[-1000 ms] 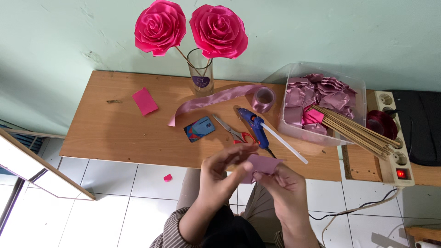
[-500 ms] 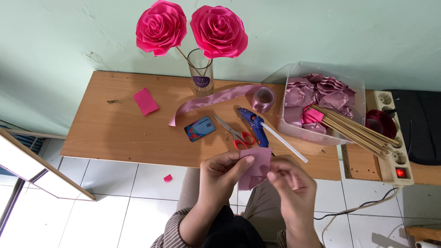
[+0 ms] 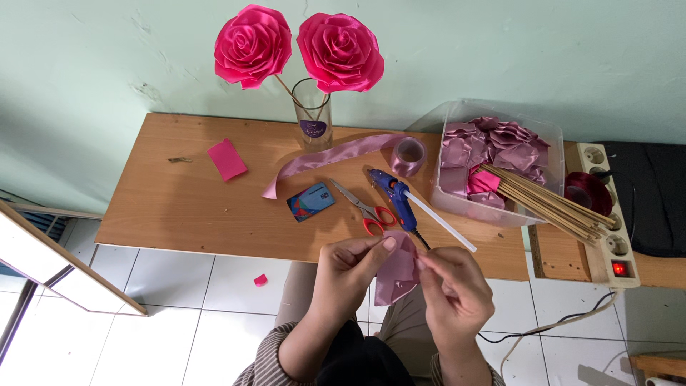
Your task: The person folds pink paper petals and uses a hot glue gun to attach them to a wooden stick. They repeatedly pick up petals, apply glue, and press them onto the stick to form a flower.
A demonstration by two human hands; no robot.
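Ribbon piece (image 3: 397, 275) x1, pinched by left hand (image 3: 350, 268) & right hand (image 3: 454, 289), 2 roses (image 3: 254, 46), 1 scissors (image 3: 364, 209)

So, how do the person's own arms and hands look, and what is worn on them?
Both hands are bare: the left hand and the right hand have no gloves, and I can see no rings or watch. The forearms are uncovered. Striped sleeves, brown with thin pale lines, are pushed up near the elbows. Fingernails are short and unpainted.

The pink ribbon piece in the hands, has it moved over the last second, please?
Yes. The ribbon piece has dropped from beside the table's front edge to hang below it.
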